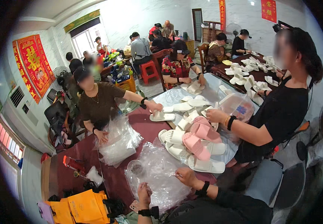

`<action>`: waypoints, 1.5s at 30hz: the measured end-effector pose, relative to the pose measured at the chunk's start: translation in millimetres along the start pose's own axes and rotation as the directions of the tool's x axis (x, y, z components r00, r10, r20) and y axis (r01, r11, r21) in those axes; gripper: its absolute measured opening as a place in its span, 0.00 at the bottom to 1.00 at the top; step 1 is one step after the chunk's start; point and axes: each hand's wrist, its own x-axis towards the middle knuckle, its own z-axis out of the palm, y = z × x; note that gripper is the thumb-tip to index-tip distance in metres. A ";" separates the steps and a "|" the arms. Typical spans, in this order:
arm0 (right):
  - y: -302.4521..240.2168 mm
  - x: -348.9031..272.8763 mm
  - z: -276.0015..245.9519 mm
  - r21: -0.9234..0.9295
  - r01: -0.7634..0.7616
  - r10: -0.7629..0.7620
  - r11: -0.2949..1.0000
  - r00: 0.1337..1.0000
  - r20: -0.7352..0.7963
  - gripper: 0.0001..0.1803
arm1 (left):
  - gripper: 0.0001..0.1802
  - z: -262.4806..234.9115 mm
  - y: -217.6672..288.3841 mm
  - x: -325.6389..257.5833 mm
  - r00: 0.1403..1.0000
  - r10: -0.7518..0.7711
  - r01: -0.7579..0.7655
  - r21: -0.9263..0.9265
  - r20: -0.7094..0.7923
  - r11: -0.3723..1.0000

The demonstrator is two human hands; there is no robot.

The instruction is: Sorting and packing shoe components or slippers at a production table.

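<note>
Clear plastic bags (161, 173) are lying heaped on the maroon desk (142, 122) in front of me. I am holding my left fingers (143, 186) curled, my right fingers (180, 175) bunched; whether either are grasping film, I cannot tell. Clinging thin layers could be dragging several bags along. I am making out no contents inside them.

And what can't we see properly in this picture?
In the head view:
What, if anything, the right hand pinches: too small.
Whether the left hand holds anything: its own curl hides the inside.
How many clear plastic bags there are: overlapping layers hide each other.
White slippers under the pink slippers: partly covered.
</note>
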 end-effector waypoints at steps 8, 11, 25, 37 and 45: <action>-19.2 1.1 -6.6 -0.222 0.006 -0.045 0.975 0.984 -0.174 0.11 | 0.25 52.6 20.2 -16.6 0.971 0.223 -0.217 0.070 -0.088 0.974; -20.5 10.2 -4.3 -0.107 0.004 -0.037 0.994 0.952 -0.305 0.11 | 0.58 62.2 17.2 -23.5 0.763 0.583 -0.438 0.887 0.279 0.149; -15.6 6.0 29.0 0.090 -0.174 0.175 0.981 0.985 -0.002 0.17 | 0.59 81.7 -28.5 -58.6 0.836 0.140 -0.477 0.828 0.531 -0.293; -177.1 61.0 -219.4 0.785 0.544 -0.824 0.298 0.561 -0.076 0.26 | 0.29 37.9 -63.9 -26.7 0.877 0.155 -0.428 0.886 0.455 -0.178; -245.5 24.6 -245.5 0.826 0.523 -0.569 -0.208 0.623 -0.538 0.12 | 0.30 52.9 -52.9 -37.1 0.903 0.188 -0.387 0.921 0.387 -0.040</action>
